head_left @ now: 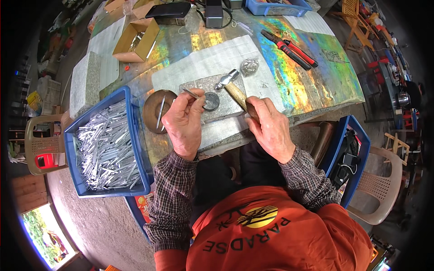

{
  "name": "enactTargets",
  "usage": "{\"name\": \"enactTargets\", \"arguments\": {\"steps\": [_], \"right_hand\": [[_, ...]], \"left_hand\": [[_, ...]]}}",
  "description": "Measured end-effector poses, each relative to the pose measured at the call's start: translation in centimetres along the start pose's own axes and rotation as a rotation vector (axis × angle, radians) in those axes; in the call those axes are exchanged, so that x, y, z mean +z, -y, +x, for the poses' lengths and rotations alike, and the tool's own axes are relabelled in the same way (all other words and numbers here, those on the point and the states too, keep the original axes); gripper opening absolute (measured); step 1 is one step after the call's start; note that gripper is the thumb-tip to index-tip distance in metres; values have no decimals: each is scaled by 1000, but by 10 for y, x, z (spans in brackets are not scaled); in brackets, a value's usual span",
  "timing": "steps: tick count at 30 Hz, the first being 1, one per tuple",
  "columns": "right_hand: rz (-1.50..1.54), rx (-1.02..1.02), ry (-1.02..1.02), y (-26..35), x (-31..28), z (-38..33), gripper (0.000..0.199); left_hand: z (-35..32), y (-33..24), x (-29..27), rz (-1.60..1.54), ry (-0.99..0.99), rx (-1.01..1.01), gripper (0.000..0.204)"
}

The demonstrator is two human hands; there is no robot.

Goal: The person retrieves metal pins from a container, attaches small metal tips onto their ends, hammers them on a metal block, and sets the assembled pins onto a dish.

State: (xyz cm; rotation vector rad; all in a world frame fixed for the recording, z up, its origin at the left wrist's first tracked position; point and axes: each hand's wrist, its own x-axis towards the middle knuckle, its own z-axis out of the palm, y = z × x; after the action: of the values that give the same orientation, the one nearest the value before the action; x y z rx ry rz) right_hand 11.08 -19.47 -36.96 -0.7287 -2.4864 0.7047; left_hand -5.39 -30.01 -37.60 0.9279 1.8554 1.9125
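My left hand (183, 124) pinches a thin grey metal rod (190, 94), its tip pointing up and left. Beside those fingers lies a small dark round disc (211, 101) on a grey stone block (221, 108). In my right hand (271, 128) is a ball-peen hammer (236, 95), gripped near the end of its wooden handle. The metal head rests on or just over the far part of the block; I cannot tell which. Left of my left hand, a round brown wooden piece (150, 108) carries another slim metal rod (160, 114).
A blue bin (70, 158) full of metal rods stands at the left. Red-and-black pliers (291, 50), a crumpled silvery ball (249, 67) and a cardboard box (122, 55) lie on the table. Another blue bin (364, 147) holds black items at the right, beside a plastic chair (384, 185).
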Motion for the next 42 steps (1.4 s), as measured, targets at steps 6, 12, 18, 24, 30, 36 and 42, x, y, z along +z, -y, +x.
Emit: {"name": "enactTargets", "arguments": {"steps": [6,12,18,24,30,36,42], "right_hand": [[-35,-28,-29,0,2,1,44],[-261,-57,-87,-1,2,5,41],[238,-127,-99,30,-54,6,31],[117,-266,47,54,-81,15,27],[59,-429,-169,66,-90,15,30],[-13,-315,56,67,-90,17,30],[6,-445,-188,76,-101,11,32]], "left_hand": [[-1,2,0,280,-11,171,13],[-2,3,4,314,-38,302,15],[-4,7,5,333,-81,385,17],[-5,4,6,416,-102,384,14],[-5,6,8,371,-96,431,21],[-5,6,7,374,-90,415,22],[-5,9,6,371,-113,431,21]]}}
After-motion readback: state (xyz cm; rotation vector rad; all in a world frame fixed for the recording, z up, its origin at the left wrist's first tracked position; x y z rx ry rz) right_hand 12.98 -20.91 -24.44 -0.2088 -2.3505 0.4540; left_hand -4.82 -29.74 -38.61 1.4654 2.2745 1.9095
